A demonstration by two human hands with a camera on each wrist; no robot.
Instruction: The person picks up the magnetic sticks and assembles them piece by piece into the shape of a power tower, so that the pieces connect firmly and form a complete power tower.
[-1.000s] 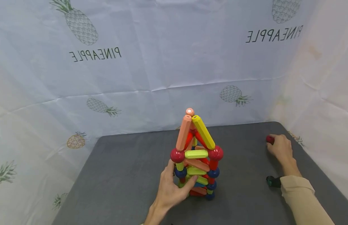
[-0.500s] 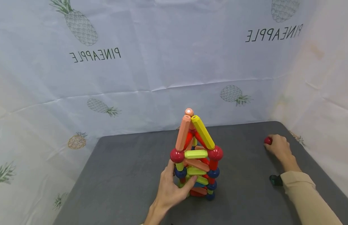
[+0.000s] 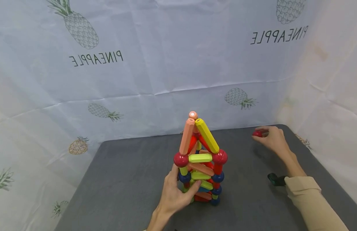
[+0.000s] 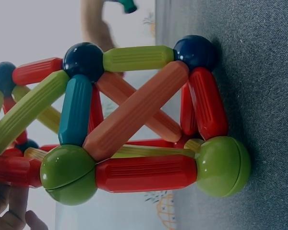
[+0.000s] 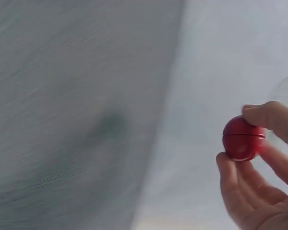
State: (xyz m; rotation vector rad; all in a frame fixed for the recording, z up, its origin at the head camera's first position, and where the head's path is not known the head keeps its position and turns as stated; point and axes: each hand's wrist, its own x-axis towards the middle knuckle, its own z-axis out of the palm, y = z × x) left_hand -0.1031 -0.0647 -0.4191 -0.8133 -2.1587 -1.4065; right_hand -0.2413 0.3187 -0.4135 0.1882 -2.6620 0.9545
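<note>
A tall tower of magnetic building sticks and balls [image 3: 200, 175] stands upright on the dark table. Orange and yellow sticks lean together at its peak, above two red balls. My left hand [image 3: 174, 195] grips its left side, thumb across the front, fingers partly hidden behind. In the left wrist view, the tower's lower tiers fill the frame, with green balls [image 4: 222, 166] and a blue ball [image 4: 196, 51] at the base. Over the table's right side, my right hand [image 3: 272, 139] pinches a red ball [image 5: 243, 138] between thumb and fingertips.
The grey-black table [image 3: 132, 179] has rounded far corners. White cloth [image 3: 166, 48] with pineapple prints hangs behind it and along both sides. A dark camera piece [image 3: 276, 179] sits at the right wrist, by the beige sleeve [image 3: 311, 199].
My right hand has lifted from the table's right edge and moved left with the red ball. The left hand stays on the tower, which has not moved.
</note>
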